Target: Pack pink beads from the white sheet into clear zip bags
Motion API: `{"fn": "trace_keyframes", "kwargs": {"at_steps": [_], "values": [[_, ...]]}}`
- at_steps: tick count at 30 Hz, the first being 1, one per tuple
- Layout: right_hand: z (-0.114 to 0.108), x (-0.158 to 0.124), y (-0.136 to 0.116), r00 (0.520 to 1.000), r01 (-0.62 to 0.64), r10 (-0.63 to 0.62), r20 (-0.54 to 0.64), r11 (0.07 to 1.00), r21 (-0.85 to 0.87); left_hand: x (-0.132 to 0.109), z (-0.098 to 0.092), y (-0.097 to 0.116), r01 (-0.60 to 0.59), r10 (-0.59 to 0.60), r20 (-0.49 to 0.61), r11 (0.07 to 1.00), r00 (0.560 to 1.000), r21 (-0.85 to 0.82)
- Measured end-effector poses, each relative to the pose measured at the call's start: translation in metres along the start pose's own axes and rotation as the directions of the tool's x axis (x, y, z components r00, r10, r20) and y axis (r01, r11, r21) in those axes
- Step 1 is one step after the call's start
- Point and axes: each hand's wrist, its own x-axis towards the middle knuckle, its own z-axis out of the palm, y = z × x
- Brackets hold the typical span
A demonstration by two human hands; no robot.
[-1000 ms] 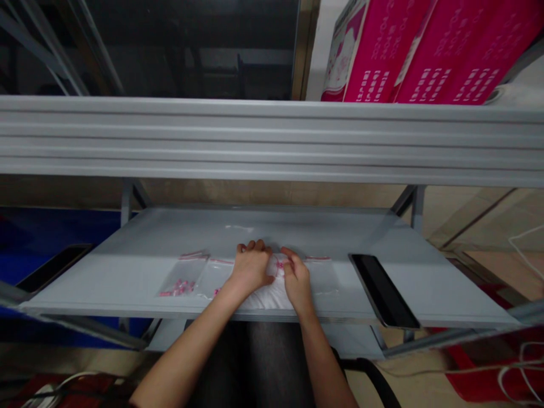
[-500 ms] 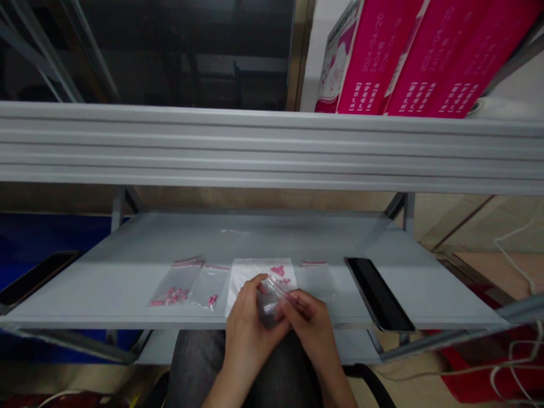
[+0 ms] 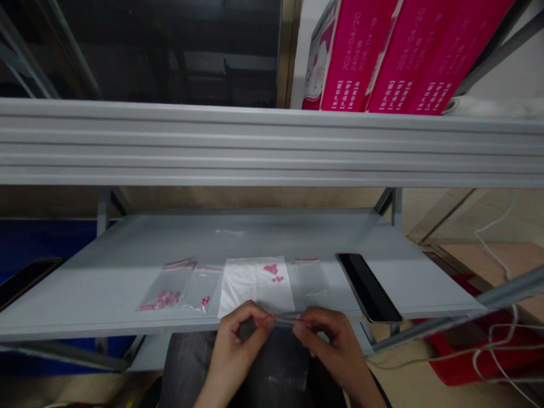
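Observation:
Just in front of the grey shelf's (image 3: 106,294) near edge, my left hand (image 3: 238,340) and my right hand (image 3: 334,343) each pinch one end of the red zip strip of a small clear zip bag (image 3: 283,351). The bag hangs down over my lap. On the shelf right behind my hands lies a white sheet (image 3: 255,283) with a little heap of pink beads (image 3: 272,272). Left of the sheet lie two clear bags with pink beads (image 3: 164,286) inside. An empty-looking clear bag (image 3: 312,277) lies to the right of the sheet.
A black phone (image 3: 368,286) lies on the shelf at the right. An upper shelf beam (image 3: 272,144) crosses the view, with pink boxes (image 3: 395,54) standing on it. Red things and white cables (image 3: 488,345) lie on the floor at the right. A dark flat object (image 3: 23,277) sits at far left.
My hands lifted a clear bag off the shelf and drew back toward my lap. They now stretch its zip strip between them, and the white sheet with beads is uncovered.

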Motion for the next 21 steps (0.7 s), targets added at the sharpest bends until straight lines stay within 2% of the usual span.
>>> {"fn": "trace_keyframes", "kwargs": {"at_steps": [7,10,12,17,21], "values": [[-0.009,0.001,0.006,0.999,0.049,-0.048,-0.004,0.994,0.096,-0.002,0.003,0.003,-0.096,0.096,-0.024,0.995,0.995,0.014],[-0.014,0.001,0.003,0.997,0.048,-0.054,0.061,0.995,0.088,-0.002,0.004,0.004,-0.164,0.166,-0.055,0.986,0.985,0.024],[-0.019,0.000,0.001,0.992,0.080,-0.083,0.100,0.996,0.041,-0.002,0.003,0.005,-0.229,0.233,-0.087,0.972,0.969,0.054],[-0.023,-0.003,-0.009,0.966,0.257,-0.253,0.048,0.957,-0.132,-0.005,0.005,0.007,-0.384,0.408,-0.090,0.900,0.909,0.205],[-0.010,0.000,-0.021,0.933,0.348,-0.327,0.150,0.926,-0.148,-0.007,0.009,0.006,-0.471,0.509,-0.048,0.824,0.859,0.314]]}}
